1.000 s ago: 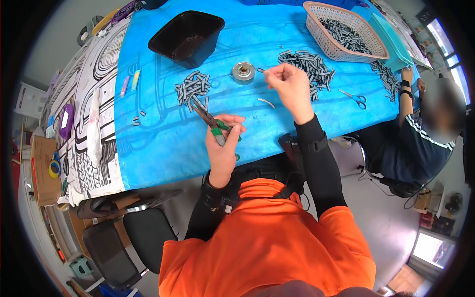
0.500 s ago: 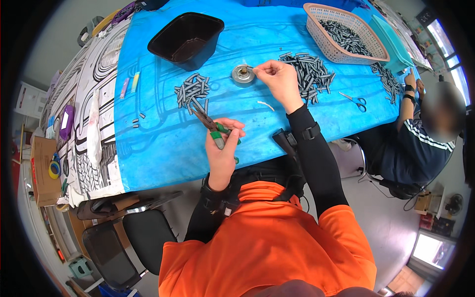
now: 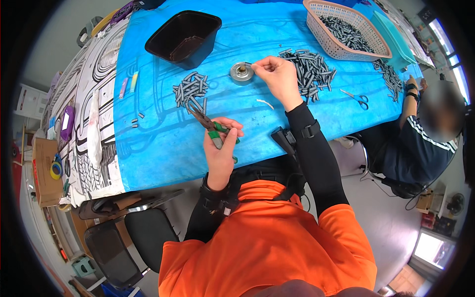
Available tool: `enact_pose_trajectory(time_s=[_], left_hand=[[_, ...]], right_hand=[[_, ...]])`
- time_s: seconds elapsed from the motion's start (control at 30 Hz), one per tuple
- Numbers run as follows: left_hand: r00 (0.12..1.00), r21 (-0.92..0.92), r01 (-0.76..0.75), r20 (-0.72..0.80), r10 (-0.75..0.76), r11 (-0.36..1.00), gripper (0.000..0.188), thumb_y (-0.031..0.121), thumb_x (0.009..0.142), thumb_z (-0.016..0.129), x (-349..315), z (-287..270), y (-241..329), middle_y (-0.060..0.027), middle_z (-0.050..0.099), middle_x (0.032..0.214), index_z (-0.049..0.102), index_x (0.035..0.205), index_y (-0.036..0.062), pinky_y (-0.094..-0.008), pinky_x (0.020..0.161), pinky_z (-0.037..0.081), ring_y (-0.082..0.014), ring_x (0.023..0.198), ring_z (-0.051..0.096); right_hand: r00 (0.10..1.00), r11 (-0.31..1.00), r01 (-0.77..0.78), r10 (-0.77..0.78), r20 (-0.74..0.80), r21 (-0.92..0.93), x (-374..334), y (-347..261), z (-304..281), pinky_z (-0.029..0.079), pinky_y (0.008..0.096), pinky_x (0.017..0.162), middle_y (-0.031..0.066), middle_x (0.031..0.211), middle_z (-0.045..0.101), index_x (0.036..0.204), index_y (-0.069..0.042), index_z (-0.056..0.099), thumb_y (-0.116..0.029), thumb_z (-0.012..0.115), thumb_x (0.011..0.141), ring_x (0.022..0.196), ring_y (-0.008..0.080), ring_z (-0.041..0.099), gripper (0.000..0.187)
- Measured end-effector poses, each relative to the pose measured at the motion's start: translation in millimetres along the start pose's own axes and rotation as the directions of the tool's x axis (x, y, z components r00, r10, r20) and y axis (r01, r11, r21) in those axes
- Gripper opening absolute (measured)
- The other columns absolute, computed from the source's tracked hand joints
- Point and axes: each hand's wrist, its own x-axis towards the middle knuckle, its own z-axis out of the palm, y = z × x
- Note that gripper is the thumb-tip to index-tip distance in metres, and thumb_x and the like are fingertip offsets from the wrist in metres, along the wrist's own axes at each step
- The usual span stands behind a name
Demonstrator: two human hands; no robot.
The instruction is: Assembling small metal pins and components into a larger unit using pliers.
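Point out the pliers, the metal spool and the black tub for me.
pliers (image 3: 213, 134): head view, on the green handle in the left hand.
metal spool (image 3: 241, 73): head view, on its round top.
black tub (image 3: 163, 38): head view, on its left rim.

A small workshop or hand-assembly room was shown. A long worktop (image 3: 163, 148) was covered with a blue sheet, and on it were spread heaps of small grey ribbed parts (image 3: 308, 68), a pink mesh basket (image 3: 316, 29) filled with more of them, a black tray (image 3: 184, 35), scissors (image 3: 357, 97) and pliers (image 3: 208, 126). A second person (image 3: 420, 143) was seated at the same worktop, and a cardboard box (image 3: 42, 173) was stood on the floor beside it.
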Motion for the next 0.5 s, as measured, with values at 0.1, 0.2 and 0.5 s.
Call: enact_pose_trajectory(time_s=[0.1,0.2,0.5], left_hand=[[1.000,-0.028,-0.010,0.013,0.010,1.000,0.020,-0.003,0.088,0.055,1.0,-0.5,-2.2,-0.0104,0.062,0.094,0.051,0.107,0.0016,-0.0284,0.075,0.046,-0.0153,0.081,0.058],[1.000,-0.015,-0.005,0.023,0.006,1.000,0.020,-0.001,0.088,0.056,1.9,-1.2,-2.2,-0.0094,0.062,0.094,0.049,0.107,0.0013,-0.0261,0.073,0.047,-0.0138,0.080,0.059],[0.987,0.139,0.128,0.080,-0.140,0.982,0.020,-0.001,0.088,0.056,-1.0,1.0,12.2,-0.0078,0.062,0.093,0.051,0.107,0.0007,-0.0253,0.073,0.046,-0.0116,0.079,0.057]], right_hand=[[1.000,1.000,-0.007,0.007,-0.002,0.000,1.0,0.4,-0.7,0.048,0.0242,0.060,0.0052,0.070,0.068,0.083,-0.002,0.071,-0.019,0.072,0.076,0.063,0.0089,0.061,0.019],[1.000,1.000,-0.014,0.014,-0.002,-0.002,0.8,-0.7,-1.1,0.048,0.0243,0.060,0.0052,0.071,0.068,0.083,-0.002,0.071,-0.019,0.072,0.076,0.063,0.0089,0.061,0.019],[0.995,0.994,-0.094,0.094,0.018,0.051,-46.8,-52.9,-27.2,0.046,0.0216,0.056,0.0040,0.070,0.067,0.082,0.001,0.069,-0.012,0.072,0.079,0.064,0.0064,0.060,0.014]])
